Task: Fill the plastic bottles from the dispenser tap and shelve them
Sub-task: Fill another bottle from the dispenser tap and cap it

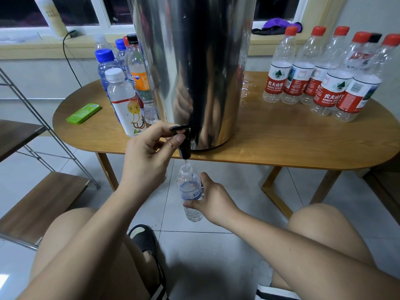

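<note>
A tall steel dispenser (194,68) stands on the wooden table (281,146), its black tap (184,146) hanging over the front edge. My left hand (149,150) pinches the tap's lever between fingers and thumb. Below the spout, my right hand (213,202) grips a small uncapped clear bottle (189,191) with a blue label, held upright under the tap. A thin stream of water runs into its neck. The bottle holds some water at the bottom.
Several capped mixed bottles (125,102) stand left of the dispenser, and several red-capped bottles (324,81) at the right. A green case (83,113) lies on the table. Spilled water (246,92) is beside the dispenser. A metal-framed wooden shelf (41,204) stands at left. My knees flank the floor below.
</note>
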{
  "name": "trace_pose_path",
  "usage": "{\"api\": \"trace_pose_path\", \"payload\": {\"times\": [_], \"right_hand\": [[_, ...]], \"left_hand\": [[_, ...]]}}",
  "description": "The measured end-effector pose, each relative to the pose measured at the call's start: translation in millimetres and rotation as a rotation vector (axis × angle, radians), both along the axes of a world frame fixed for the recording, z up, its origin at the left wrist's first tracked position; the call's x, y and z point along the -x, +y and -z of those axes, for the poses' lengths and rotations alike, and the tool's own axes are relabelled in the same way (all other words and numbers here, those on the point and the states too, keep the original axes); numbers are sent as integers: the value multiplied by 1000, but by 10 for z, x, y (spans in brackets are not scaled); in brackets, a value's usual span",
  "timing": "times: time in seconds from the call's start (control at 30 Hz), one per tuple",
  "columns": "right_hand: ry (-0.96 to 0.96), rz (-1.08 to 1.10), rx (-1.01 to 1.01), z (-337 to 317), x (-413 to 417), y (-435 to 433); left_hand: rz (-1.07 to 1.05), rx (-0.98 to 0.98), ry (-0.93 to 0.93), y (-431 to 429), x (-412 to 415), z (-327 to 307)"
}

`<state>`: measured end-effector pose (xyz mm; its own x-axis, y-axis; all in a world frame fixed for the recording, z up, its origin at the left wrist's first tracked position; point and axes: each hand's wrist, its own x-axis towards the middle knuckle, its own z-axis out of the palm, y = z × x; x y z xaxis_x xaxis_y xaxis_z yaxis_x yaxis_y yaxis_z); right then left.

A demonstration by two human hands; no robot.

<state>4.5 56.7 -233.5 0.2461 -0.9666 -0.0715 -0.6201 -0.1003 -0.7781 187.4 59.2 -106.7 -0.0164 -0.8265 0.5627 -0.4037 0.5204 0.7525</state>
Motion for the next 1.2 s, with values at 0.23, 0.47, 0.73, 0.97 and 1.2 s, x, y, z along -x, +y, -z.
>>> {"api": "trace_pose_path", "payload": {"times": [0.23, 0.47, 0.73, 0.97, 1.2], "right_hand": [[-18, 14, 5, 5, -12, -9], [-31, 7, 7, -10, -11, -2], [-30, 2, 11, -9, 0, -9], [-27, -1, 12, -6, -1, -6], [-17, 5, 14, -28, 3, -9]], "left_hand": [[2, -6, 5, 4, -4, -1], [6, -9, 6, 4, 0, -6], [7, -9, 5, 7, -4, -2], [12, -9, 6, 11, -6, -3], [0, -8, 12, 8, -2, 0]]}}
